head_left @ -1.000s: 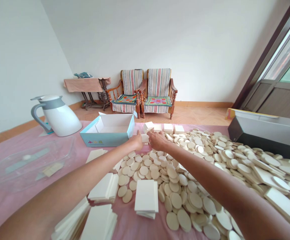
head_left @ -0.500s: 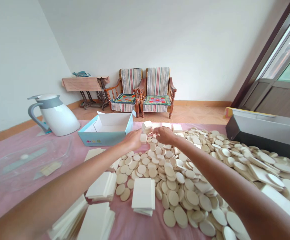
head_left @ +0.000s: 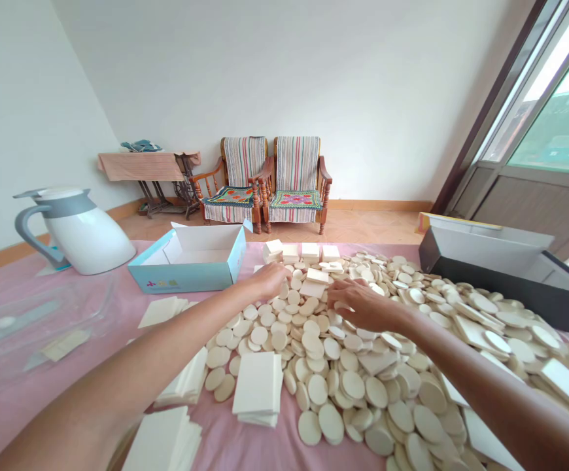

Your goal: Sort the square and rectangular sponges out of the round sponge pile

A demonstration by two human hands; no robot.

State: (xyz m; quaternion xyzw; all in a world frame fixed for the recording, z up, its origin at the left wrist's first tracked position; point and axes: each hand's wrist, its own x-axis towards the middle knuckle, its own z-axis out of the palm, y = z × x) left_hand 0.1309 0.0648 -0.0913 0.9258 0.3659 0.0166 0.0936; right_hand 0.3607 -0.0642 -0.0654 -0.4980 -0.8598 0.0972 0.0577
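Note:
My left hand (head_left: 271, 281) is closed with curled fingers at the left edge of the loose pale discs (head_left: 309, 327); anything inside it is hidden. Over the pile to its right, my right hand (head_left: 360, 304) has its fingers apart and bent down, touching or just above the discs. Between the two hands lies a small square tile (head_left: 318, 276) on top of other pieces. Just beyond, square tiles stand in short stacks, among them a stack (head_left: 273, 250) at the left and another stack (head_left: 310, 251) beside it.
A light-blue open box (head_left: 186, 273) stands left of the pile, a black box (head_left: 505, 278) at its right. Stacks of larger rectangular cards (head_left: 258, 386) lie nearer me. A white jug (head_left: 88, 232) and a clear plastic tray (head_left: 34, 327) are on the pink cloth at left.
My right hand has pulled back toward me and right, its fingers spreading away from the far stacks. The left hand has stayed near the pile's left edge. The view has shifted slightly right.

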